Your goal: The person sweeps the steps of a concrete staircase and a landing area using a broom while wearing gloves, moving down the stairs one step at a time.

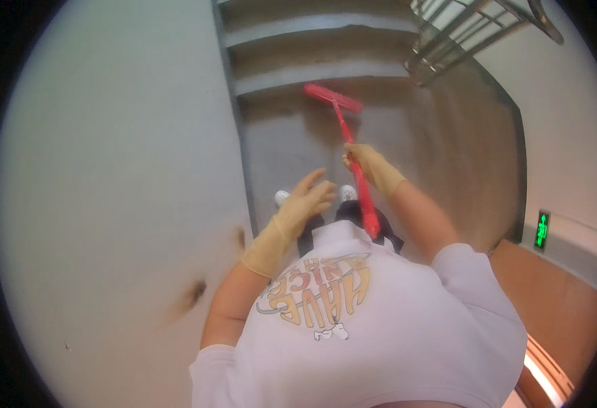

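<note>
A red long-handled tool with a wide, ridged crossbar head [333, 98], perhaps a squeegee or brush, is held out before me. My right hand [367, 162], in a pale yellow rubber glove, grips its red handle [364, 194] partway along. The handle's lower end hangs close to my body, and the head is near the foot of the stairs; whether it touches the floor I cannot tell. My left hand [308, 196], gloved the same way, holds nothing and has its fingers apart, left of the handle. White shoes [348, 193] show beyond my shirt.
Stair steps [324, 48] rise ahead, with a metal railing [461, 43] at their right. A pale wall [125, 153] runs along the left, bearing dark smudges. On the right, a lit green exit sign [542, 230] is mounted low above a brown door or panel [548, 285].
</note>
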`<move>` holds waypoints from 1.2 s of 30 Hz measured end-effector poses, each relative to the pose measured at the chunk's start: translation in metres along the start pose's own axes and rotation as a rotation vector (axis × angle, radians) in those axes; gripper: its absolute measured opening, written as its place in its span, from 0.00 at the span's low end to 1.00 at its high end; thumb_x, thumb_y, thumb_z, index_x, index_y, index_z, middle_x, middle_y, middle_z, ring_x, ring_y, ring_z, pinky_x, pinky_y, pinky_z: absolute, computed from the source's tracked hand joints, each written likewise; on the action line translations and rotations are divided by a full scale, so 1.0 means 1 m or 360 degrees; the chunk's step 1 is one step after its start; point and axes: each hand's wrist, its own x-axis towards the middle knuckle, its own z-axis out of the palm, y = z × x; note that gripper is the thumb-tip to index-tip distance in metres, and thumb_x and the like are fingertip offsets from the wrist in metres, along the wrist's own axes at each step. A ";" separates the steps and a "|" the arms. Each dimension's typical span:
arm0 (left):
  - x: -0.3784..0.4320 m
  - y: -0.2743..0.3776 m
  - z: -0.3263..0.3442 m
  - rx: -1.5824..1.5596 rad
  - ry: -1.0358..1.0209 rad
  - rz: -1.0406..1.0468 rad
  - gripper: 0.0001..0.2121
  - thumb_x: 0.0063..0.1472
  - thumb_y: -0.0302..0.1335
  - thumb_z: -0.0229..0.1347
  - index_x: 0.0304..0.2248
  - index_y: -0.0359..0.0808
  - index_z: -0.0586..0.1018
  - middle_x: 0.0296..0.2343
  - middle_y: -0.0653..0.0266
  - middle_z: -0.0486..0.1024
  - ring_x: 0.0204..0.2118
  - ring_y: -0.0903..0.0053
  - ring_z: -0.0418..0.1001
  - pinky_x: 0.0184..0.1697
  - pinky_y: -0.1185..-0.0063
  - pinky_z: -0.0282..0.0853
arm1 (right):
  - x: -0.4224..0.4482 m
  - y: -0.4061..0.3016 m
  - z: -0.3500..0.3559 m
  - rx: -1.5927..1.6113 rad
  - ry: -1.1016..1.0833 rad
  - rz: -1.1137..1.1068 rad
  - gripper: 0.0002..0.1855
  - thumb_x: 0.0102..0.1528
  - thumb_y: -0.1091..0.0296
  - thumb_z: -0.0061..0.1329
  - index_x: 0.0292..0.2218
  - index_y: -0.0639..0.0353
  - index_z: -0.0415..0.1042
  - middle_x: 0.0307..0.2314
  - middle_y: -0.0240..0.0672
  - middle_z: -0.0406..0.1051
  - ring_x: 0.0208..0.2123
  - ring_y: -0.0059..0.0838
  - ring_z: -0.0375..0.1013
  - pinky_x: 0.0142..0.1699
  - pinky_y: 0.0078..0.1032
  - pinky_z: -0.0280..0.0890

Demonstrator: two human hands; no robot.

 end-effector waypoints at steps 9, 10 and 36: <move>0.046 0.015 -0.051 -0.0848 -0.0091 -0.0275 0.22 0.57 0.36 0.39 0.50 0.45 0.51 0.37 0.58 0.62 0.34 0.73 0.67 0.38 0.79 0.64 | 0.150 0.040 0.069 -0.0046 0.0162 0.0312 0.11 0.50 0.65 0.37 0.30 0.65 0.57 0.14 0.35 0.61 0.12 0.24 0.61 0.15 0.15 0.59; 0.058 0.010 -0.069 -0.0894 -0.0088 -0.0191 0.21 0.57 0.36 0.40 0.50 0.44 0.53 0.37 0.59 0.62 0.34 0.73 0.67 0.39 0.79 0.64 | 0.162 0.038 0.081 -0.0025 0.0170 0.0388 0.11 0.50 0.64 0.37 0.29 0.64 0.57 0.14 0.34 0.60 0.12 0.24 0.60 0.15 0.16 0.59; 0.073 0.042 -0.224 0.0629 0.1067 0.1119 0.03 0.50 0.18 0.46 0.26 0.33 0.65 0.30 0.57 0.70 0.44 0.65 0.63 0.47 0.72 0.53 | 0.288 0.054 0.281 -0.0129 0.0140 0.0692 0.04 0.46 0.74 0.35 0.27 0.61 0.57 0.13 0.33 0.58 0.12 0.26 0.60 0.16 0.21 0.60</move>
